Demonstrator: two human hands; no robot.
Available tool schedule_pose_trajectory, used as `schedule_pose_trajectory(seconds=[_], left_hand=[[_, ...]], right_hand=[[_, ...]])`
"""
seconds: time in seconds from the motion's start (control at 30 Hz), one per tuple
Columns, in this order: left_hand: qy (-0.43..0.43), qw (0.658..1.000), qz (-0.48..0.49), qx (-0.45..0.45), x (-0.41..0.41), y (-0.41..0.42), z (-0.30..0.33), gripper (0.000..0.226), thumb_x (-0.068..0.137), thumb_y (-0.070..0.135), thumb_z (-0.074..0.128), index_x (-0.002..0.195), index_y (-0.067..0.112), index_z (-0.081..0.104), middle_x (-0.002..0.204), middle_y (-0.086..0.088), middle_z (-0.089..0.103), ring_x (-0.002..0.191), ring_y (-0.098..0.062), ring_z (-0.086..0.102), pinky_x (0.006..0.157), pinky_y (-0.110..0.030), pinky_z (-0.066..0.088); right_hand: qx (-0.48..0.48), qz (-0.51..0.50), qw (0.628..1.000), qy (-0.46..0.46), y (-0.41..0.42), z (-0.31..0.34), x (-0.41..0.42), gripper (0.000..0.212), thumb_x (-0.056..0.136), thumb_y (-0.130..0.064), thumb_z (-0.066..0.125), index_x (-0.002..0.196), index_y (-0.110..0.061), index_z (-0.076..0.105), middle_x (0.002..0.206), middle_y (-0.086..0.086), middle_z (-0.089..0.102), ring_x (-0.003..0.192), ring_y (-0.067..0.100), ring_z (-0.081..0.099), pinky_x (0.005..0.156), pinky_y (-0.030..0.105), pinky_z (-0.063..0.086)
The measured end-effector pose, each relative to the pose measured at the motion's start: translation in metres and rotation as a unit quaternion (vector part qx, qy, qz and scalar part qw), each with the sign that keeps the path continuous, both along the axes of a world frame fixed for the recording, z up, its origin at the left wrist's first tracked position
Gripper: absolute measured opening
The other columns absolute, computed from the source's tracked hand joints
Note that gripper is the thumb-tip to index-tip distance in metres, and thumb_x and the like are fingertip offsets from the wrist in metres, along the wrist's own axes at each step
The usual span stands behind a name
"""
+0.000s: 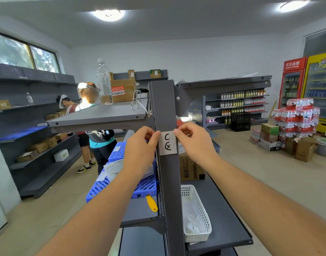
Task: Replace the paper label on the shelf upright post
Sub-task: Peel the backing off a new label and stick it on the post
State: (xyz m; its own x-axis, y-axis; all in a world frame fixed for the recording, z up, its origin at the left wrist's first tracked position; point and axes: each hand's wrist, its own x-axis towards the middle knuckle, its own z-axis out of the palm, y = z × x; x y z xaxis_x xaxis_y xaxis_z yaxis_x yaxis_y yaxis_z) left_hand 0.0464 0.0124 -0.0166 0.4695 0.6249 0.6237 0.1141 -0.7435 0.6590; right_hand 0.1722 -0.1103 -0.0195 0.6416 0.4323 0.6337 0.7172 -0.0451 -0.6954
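A white paper label (167, 143) with black handwritten marks lies flat against the front of the dark grey upright post (165, 108) at mid height. My left hand (140, 146) pinches the label's upper left corner at the post's edge. My right hand (193, 141) pinches its upper right corner. Both hands have their fingers closed on the paper, one on either side of the post.
A white plastic basket (197, 211) sits on the lower right shelf. Blue crates (119, 180) and a yellow-handled tool (152, 203) lie on the left shelf. A water bottle (104, 84) stands on the upper shelf. Two people (90, 115) work behind it.
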Motion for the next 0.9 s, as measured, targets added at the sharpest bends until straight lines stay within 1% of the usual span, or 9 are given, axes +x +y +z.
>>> schedule_pose_trajectory(seconds=[0.07,0.23,0.3,0.37,0.43,0.63,0.7,0.8,0.9], left_hand=[[0.004,1.000,-0.004,0.001,0.000,0.000,-0.001,0.020,0.103,0.040,0.057,0.091,0.024,0.059,0.081,0.015,0.064,0.075,0.002,0.063,0.057,-0.018,0.053],[-0.002,1.000,0.019,0.022,0.002,-0.004,-0.002,0.026,0.094,0.048,0.068,0.093,0.023,0.063,0.078,0.009,0.066,0.066,-0.002,0.059,0.054,-0.016,0.041],[0.016,0.999,0.019,0.020,0.002,-0.003,-0.006,0.027,0.093,0.048,0.070,0.093,0.022,0.063,0.077,0.009,0.066,0.067,-0.003,0.063,0.054,-0.020,0.051],[0.029,0.999,0.009,0.020,0.001,0.001,-0.014,0.028,0.092,0.048,0.072,0.092,0.021,0.064,0.077,0.009,0.066,0.067,-0.010,0.067,0.059,-0.034,0.062],[0.047,0.999,0.005,0.018,-0.001,0.004,-0.021,0.028,0.091,0.049,0.073,0.092,0.022,0.064,0.079,0.009,0.067,0.065,-0.013,0.070,0.061,-0.039,0.064],[0.091,0.995,-0.006,0.031,-0.007,0.013,-0.039,0.023,0.092,0.048,0.070,0.094,0.026,0.066,0.084,0.013,0.069,0.063,-0.009,0.071,0.063,-0.032,0.062],[0.106,0.994,-0.005,0.036,-0.009,0.014,-0.043,0.020,0.094,0.048,0.068,0.095,0.028,0.067,0.086,0.014,0.070,0.060,-0.007,0.071,0.063,-0.028,0.061],[0.117,0.992,-0.009,0.045,-0.010,0.014,-0.045,0.016,0.096,0.046,0.066,0.096,0.030,0.068,0.088,0.015,0.071,0.062,-0.005,0.070,0.064,-0.029,0.062],[0.112,0.992,0.011,0.057,-0.007,0.009,-0.041,0.027,0.093,0.054,0.065,0.094,0.028,0.069,0.087,0.015,0.070,0.070,-0.001,0.065,0.061,-0.018,0.049]], right_hand=[[0.004,0.006,1.000,0.008,0.001,0.000,0.000,0.022,0.097,-0.042,0.066,0.100,-0.021,0.072,0.084,-0.014,0.068,0.075,-0.002,0.062,0.058,0.006,0.043],[0.010,0.011,1.000,0.016,0.003,-0.001,0.000,0.021,0.094,-0.040,0.071,0.103,-0.020,0.070,0.084,-0.012,0.065,0.076,0.001,0.060,0.066,0.015,0.041],[0.006,0.014,1.000,0.018,0.002,-0.005,0.000,0.020,0.094,-0.039,0.072,0.102,-0.021,0.069,0.085,-0.011,0.065,0.076,0.001,0.059,0.066,0.014,0.042],[-0.002,0.019,1.000,0.017,0.001,-0.012,0.001,0.020,0.093,-0.039,0.073,0.100,-0.022,0.068,0.085,-0.010,0.066,0.076,0.001,0.058,0.067,0.015,0.043],[-0.010,0.022,1.000,0.019,0.000,-0.021,0.003,0.021,0.091,-0.040,0.075,0.098,-0.021,0.069,0.085,-0.010,0.065,0.075,0.001,0.057,0.066,0.013,0.043],[-0.024,0.052,0.998,0.023,-0.003,-0.041,0.005,0.016,0.089,-0.033,0.079,0.092,-0.022,0.068,0.082,-0.007,0.067,0.065,0.000,0.052,0.063,0.008,0.045],[-0.030,0.052,0.998,0.023,-0.004,-0.045,0.006,0.016,0.088,-0.031,0.080,0.093,-0.022,0.068,0.085,-0.004,0.069,0.065,0.001,0.051,0.063,0.010,0.046],[-0.039,0.055,0.998,0.016,-0.005,-0.047,0.007,0.015,0.088,-0.030,0.080,0.093,-0.026,0.066,0.084,-0.006,0.068,0.064,0.001,0.050,0.065,0.016,0.047],[-0.040,0.044,0.998,0.008,-0.003,-0.045,0.005,0.020,0.086,-0.034,0.082,0.094,-0.024,0.066,0.082,-0.009,0.066,0.063,0.002,0.052,0.064,0.016,0.048]])
